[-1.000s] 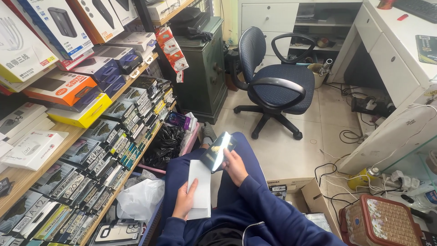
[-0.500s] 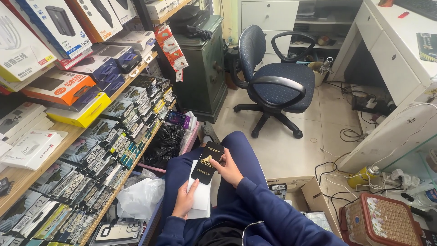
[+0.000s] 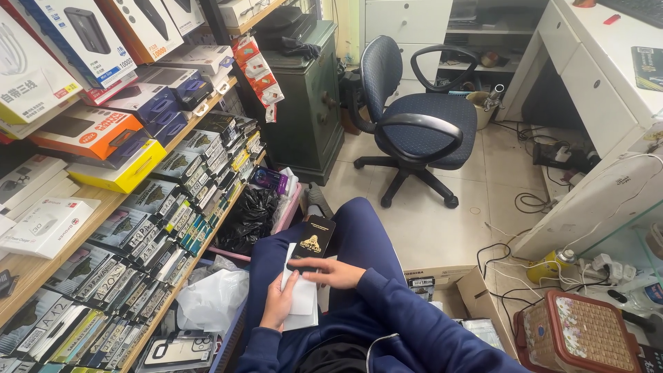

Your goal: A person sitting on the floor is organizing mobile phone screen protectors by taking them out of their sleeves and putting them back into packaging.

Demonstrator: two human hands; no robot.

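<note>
Black packet [image 3: 312, 238]: one flat black packet with a gold emblem is being held over the lap, lying across the upper end of the white sheets.
White sheets [image 3: 301, 298]: a thin white stack is being rested on the left thigh; the number of sheets cannot be told.
Right hand [image 3: 330, 271]: one hand is being laid on the lower end of the black packet, its grip closing on the packet with the fingers pressing flat.
Left hand [image 3: 278, 304]: one hand is being curled around the left edge of the white sheets, its grip closing on them.
Lap [image 3: 359, 242]: two legs in dark blue trousers are being used as the rest for both things.
White plastic bag [image 3: 213, 298]: one crumpled bag is lying just left of the left hand.
Black plastic bag [image 3: 248, 217]: one is lying beyond the white one, near the shelves.
Shelves [image 3: 41, 266]: two wooden tiers are being filled with many boxed goods, too many to be counted.
Office chair [image 3: 414, 121]: one blue chair with two armrests is standing well apart, ahead on the tiled floor.
Green cabinet [image 3: 307, 117]: one is standing left of the chair.
Table [image 3: 594, 62]: one white table with drawers is standing at the right.
Woven basket [image 3: 587, 335]: one is sitting at the lower right, among loose cables.
</note>
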